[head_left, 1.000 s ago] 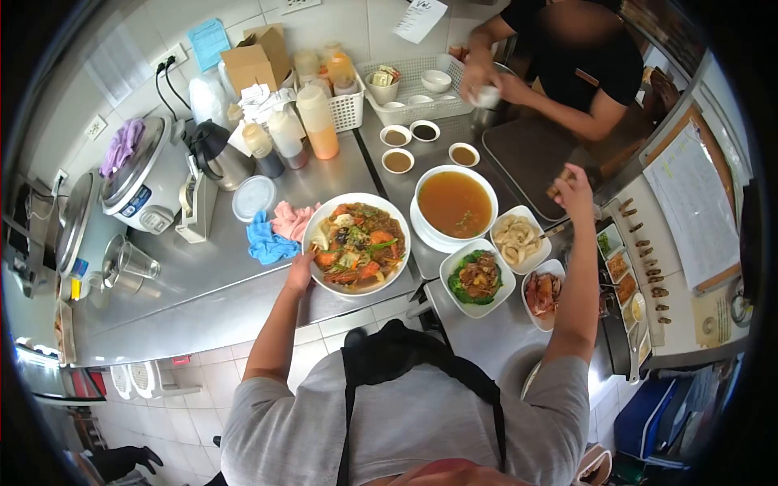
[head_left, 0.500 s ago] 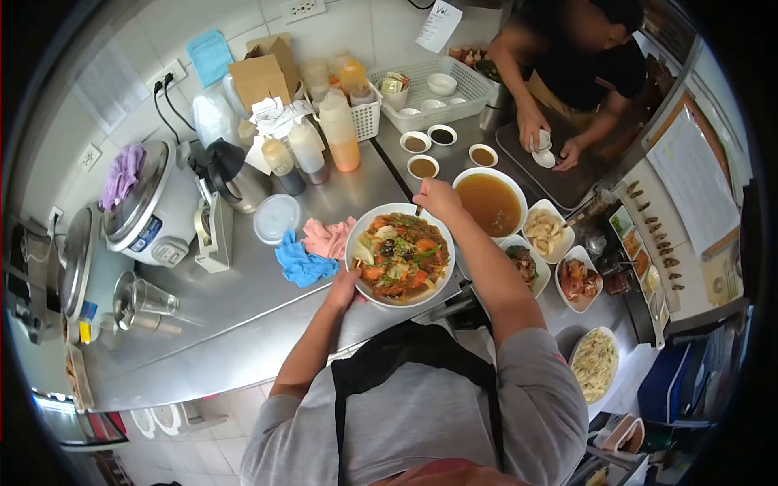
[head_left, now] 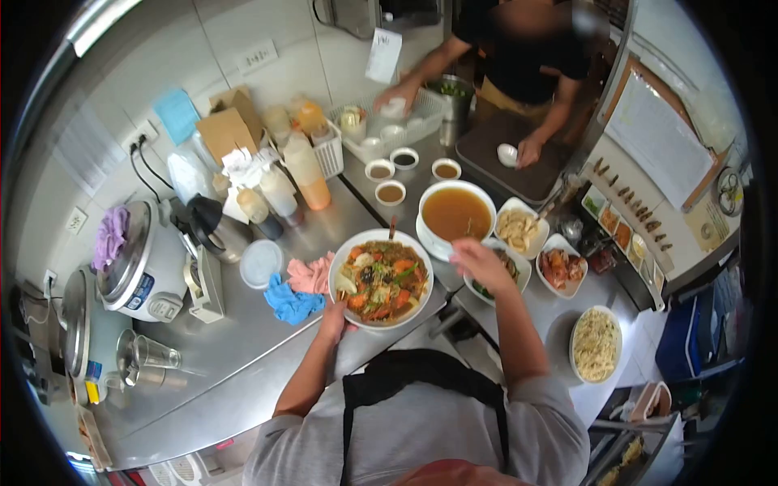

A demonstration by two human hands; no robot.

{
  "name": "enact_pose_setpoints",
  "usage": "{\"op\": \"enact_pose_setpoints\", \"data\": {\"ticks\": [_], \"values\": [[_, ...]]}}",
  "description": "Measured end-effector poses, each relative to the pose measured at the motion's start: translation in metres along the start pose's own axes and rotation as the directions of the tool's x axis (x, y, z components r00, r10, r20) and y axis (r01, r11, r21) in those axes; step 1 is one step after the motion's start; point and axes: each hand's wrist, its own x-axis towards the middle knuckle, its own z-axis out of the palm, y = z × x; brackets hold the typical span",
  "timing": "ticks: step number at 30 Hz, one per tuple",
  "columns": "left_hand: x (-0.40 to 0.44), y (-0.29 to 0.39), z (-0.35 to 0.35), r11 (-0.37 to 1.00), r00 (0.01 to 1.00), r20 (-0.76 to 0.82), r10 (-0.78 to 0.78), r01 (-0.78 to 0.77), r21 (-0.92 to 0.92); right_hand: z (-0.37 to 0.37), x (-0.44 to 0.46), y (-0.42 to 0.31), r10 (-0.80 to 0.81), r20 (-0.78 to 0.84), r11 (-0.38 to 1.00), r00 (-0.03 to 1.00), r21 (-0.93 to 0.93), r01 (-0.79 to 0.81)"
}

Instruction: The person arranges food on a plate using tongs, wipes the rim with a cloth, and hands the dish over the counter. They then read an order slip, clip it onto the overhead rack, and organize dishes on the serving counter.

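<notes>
A large white bowl of mixed vegetables and noodles (head_left: 381,279) has my left hand (head_left: 334,318) gripping its lower left rim. A brown handle (head_left: 393,227) sticks up at the bowl's far rim. My right hand (head_left: 484,266) is raised over the bowl of meat and greens (head_left: 508,273), partly covering it; its fingers are blurred. Just beyond stands a bowl of brown soup (head_left: 456,212) on a white plate. To the right are a bowl of pale pieces (head_left: 516,229), with a handle leaning in it, and a bowl of reddish meat (head_left: 561,267).
Blue cloth (head_left: 293,301) and pink cloth (head_left: 309,274) lie left of the large bowl. Sauce cups (head_left: 391,192) and squeeze bottles (head_left: 306,174) stand behind. A co-worker (head_left: 527,61) handles small white cups over a dark tray (head_left: 494,158). A noodle dish (head_left: 596,344) sits at right.
My right hand has left the large bowl's far rim and moved right; a handle now stands there. My left hand stays on the rim. The co-worker's hands have moved apart, one reaching into the basket.
</notes>
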Motion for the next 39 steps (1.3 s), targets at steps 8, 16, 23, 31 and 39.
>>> {"op": "enact_pose_setpoints", "data": {"ticks": [8,16,23,31,39], "values": [[-0.037,-0.013,0.031,0.992,0.953,-0.303,0.025,-0.061,-0.112,-0.076,-0.138,0.047,0.231,-0.001,0.971,0.973,0.061,-0.231],[-0.075,0.031,0.068,0.973,0.903,-0.411,0.123,-0.19,-0.128,-0.12,-0.21,0.096,0.416,-0.012,0.885,0.909,0.235,-0.402],[-0.047,0.099,0.1,0.959,0.921,-0.305,0.241,-0.275,-0.072,-0.122,-0.211,0.105,0.454,-0.094,0.875,0.886,0.233,-0.424],[0.046,0.161,0.185,0.972,0.979,0.009,0.204,-0.201,-0.121,-0.118,-0.205,0.113,0.427,-0.248,0.881,0.87,0.332,-0.338],[0.132,0.188,0.266,0.989,0.951,0.273,0.142,-0.124,-0.083,-0.119,-0.199,0.112,0.455,-0.327,0.878,0.828,0.32,-0.356]]}}
